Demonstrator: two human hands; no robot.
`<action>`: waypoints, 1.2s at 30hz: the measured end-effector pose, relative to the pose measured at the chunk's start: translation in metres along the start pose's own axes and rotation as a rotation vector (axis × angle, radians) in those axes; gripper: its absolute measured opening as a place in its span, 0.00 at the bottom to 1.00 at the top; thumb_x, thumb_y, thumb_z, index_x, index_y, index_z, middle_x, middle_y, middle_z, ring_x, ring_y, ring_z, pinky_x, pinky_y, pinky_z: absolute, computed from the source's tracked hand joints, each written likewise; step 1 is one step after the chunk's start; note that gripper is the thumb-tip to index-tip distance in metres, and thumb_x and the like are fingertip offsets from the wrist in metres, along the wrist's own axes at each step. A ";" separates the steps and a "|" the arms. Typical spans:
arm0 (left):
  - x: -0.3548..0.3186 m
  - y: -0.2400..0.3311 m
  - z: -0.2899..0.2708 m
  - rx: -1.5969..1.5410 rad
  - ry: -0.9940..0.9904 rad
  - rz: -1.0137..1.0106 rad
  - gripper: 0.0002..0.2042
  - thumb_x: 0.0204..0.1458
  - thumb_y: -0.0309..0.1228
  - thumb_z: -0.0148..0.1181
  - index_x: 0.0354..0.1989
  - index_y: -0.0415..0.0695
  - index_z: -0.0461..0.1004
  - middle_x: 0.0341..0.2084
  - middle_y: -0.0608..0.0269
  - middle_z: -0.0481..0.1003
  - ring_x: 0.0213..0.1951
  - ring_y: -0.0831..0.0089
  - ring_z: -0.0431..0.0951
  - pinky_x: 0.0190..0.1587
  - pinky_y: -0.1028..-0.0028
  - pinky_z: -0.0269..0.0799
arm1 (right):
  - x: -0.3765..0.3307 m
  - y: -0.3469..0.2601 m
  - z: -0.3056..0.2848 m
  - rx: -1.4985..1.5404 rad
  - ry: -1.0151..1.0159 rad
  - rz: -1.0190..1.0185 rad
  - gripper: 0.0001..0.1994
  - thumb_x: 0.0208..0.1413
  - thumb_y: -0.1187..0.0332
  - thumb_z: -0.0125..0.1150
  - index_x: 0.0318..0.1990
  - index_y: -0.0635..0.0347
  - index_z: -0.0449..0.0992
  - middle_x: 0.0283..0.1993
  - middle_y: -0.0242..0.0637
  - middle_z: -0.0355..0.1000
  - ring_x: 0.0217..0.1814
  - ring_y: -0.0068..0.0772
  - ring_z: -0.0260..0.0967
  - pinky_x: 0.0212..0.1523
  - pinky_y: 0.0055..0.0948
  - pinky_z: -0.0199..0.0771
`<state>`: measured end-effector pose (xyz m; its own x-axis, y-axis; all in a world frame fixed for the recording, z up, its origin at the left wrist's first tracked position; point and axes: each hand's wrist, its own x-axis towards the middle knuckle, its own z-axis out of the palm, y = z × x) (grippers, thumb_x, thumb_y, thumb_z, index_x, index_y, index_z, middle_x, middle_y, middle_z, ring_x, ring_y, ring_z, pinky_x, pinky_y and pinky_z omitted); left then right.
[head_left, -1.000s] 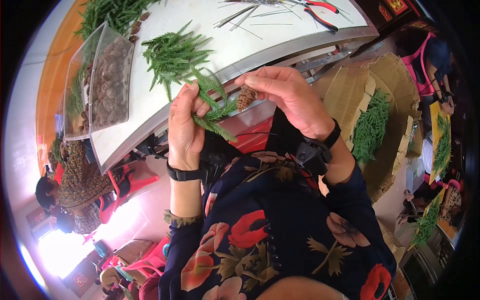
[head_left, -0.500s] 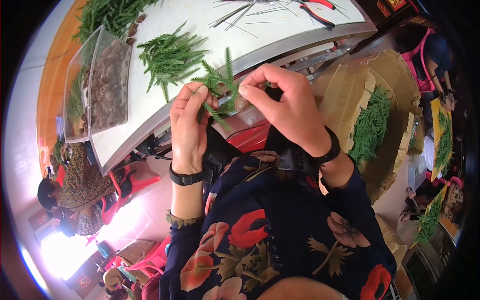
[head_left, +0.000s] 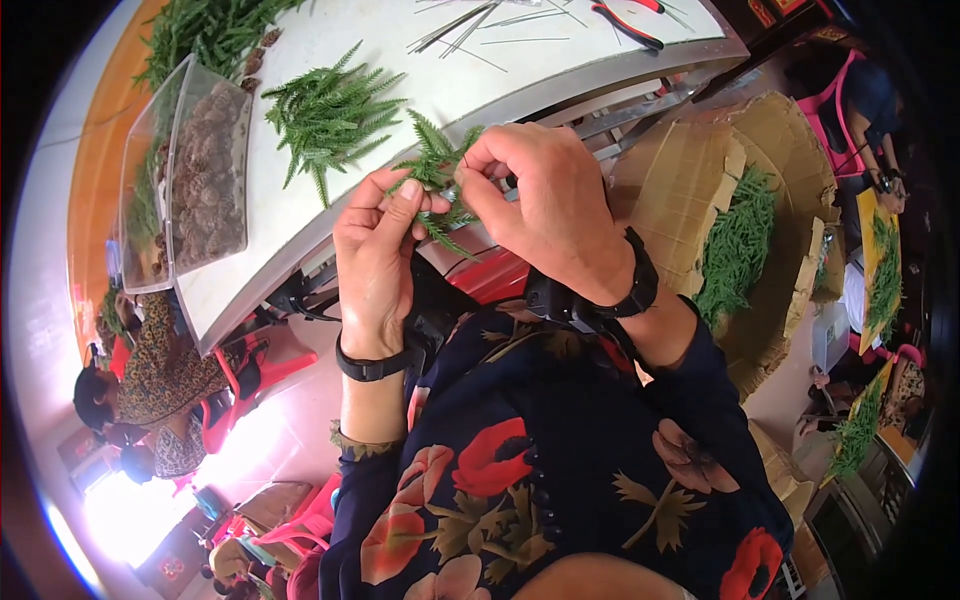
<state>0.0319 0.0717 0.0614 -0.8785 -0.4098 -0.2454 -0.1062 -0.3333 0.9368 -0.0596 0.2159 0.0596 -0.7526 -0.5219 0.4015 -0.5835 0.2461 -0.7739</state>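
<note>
Between my two hands, in front of the table's near edge, is a small bunch of green artificial fern sprigs (head_left: 436,158). My left hand (head_left: 376,245) pinches its lower part between thumb and fingers. My right hand (head_left: 545,195) is bent over the bunch's right side, with thumb and forefinger pinched against it. Whatever lies behind the right fingers is hidden, and the pine cone seen there earlier does not show. A loose pile of green sprigs (head_left: 330,118) lies on the white table (head_left: 440,92), just beyond my left hand.
A clear plastic bin (head_left: 172,190) of brown pine cones (head_left: 212,170) stands at the table's left. Thin wires (head_left: 462,30) and red-handled pliers (head_left: 632,28) lie farther back. On the right, a cardboard box (head_left: 672,170) holds more green sprigs (head_left: 738,250). Other people sit at both sides.
My right hand has moved a little left and turned over the bunch, covering the pine cone. The sprigs have shifted and tilted between my hands. My left hand keeps its pinch.
</note>
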 end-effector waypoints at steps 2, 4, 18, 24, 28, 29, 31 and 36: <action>0.000 0.000 0.001 0.015 -0.014 -0.038 0.09 0.57 0.28 0.56 0.43 0.39 0.73 0.27 0.65 0.76 0.29 0.81 0.73 0.30 0.85 0.63 | 0.001 -0.001 0.001 -0.023 0.031 -0.042 0.03 0.44 0.75 0.60 0.24 0.62 0.72 0.23 0.37 0.72 0.26 0.40 0.71 0.30 0.33 0.66; 0.000 -0.001 0.002 -0.032 -0.020 -0.058 0.08 0.57 0.28 0.56 0.43 0.39 0.73 0.26 0.66 0.75 0.28 0.81 0.73 0.30 0.85 0.63 | 0.000 -0.001 0.001 -0.035 0.045 -0.061 0.03 0.44 0.75 0.61 0.25 0.61 0.72 0.23 0.36 0.72 0.27 0.40 0.70 0.31 0.33 0.66; 0.001 -0.019 0.004 -0.253 -0.041 -0.091 0.07 0.56 0.27 0.57 0.41 0.41 0.74 0.22 0.71 0.70 0.26 0.83 0.66 0.29 0.84 0.60 | -0.031 -0.002 0.012 -0.105 0.097 -0.107 0.14 0.44 0.74 0.64 0.41 0.58 0.72 0.35 0.35 0.70 0.34 0.38 0.68 0.36 0.33 0.62; -0.002 -0.017 0.005 -0.257 -0.028 -0.092 0.05 0.56 0.27 0.57 0.38 0.40 0.74 0.22 0.70 0.70 0.26 0.82 0.66 0.30 0.84 0.60 | -0.040 0.005 0.017 -0.036 0.114 -0.092 0.17 0.42 0.77 0.65 0.43 0.59 0.72 0.37 0.35 0.71 0.37 0.37 0.69 0.38 0.32 0.63; -0.003 -0.014 0.004 -0.206 -0.054 -0.101 0.05 0.56 0.27 0.57 0.36 0.38 0.75 0.22 0.70 0.70 0.26 0.82 0.66 0.30 0.83 0.60 | -0.039 0.011 0.017 -0.120 0.228 -0.273 0.17 0.41 0.79 0.65 0.42 0.59 0.73 0.38 0.36 0.72 0.37 0.37 0.69 0.38 0.32 0.65; -0.004 -0.014 0.004 -0.187 -0.071 -0.102 0.05 0.55 0.26 0.58 0.36 0.38 0.75 0.22 0.70 0.71 0.26 0.82 0.66 0.30 0.83 0.60 | -0.039 0.010 0.016 -0.090 0.234 -0.264 0.16 0.41 0.80 0.66 0.41 0.59 0.74 0.38 0.36 0.72 0.36 0.37 0.69 0.38 0.32 0.65; -0.004 -0.014 0.004 -0.169 -0.087 -0.101 0.05 0.55 0.26 0.58 0.35 0.38 0.75 0.22 0.69 0.71 0.26 0.82 0.66 0.30 0.83 0.60 | -0.040 0.010 0.015 -0.028 0.247 -0.249 0.15 0.40 0.81 0.66 0.39 0.60 0.74 0.38 0.36 0.73 0.36 0.37 0.70 0.38 0.31 0.66; -0.007 -0.024 0.007 -0.106 -0.047 -0.007 0.06 0.56 0.27 0.57 0.37 0.37 0.75 0.22 0.69 0.70 0.27 0.82 0.65 0.31 0.83 0.59 | -0.041 0.012 0.015 0.005 0.261 -0.268 0.15 0.39 0.81 0.67 0.38 0.60 0.74 0.36 0.37 0.73 0.35 0.37 0.70 0.37 0.30 0.67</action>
<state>0.0373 0.0885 0.0419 -0.8992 -0.3674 -0.2376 -0.0651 -0.4246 0.9030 -0.0317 0.2276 0.0261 -0.6265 -0.3413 0.7007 -0.7691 0.1250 -0.6267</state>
